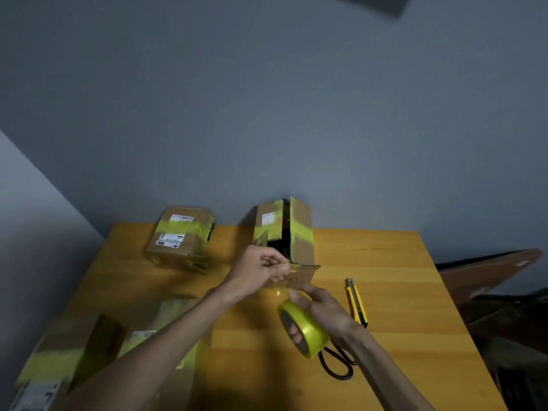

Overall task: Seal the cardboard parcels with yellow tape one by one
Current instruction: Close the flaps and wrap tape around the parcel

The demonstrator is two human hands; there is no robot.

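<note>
The left hand pinches what looks like the tape end at the near flap of the open box, mid-table. The right hand grips the roll, fingers through its core. If tension slackens, the strip could twist and stick to itself.

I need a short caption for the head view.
Over a table, the right hand holds a yellow tape roll while the left hand pinches its free end beside an open cardboard parcel.
</note>
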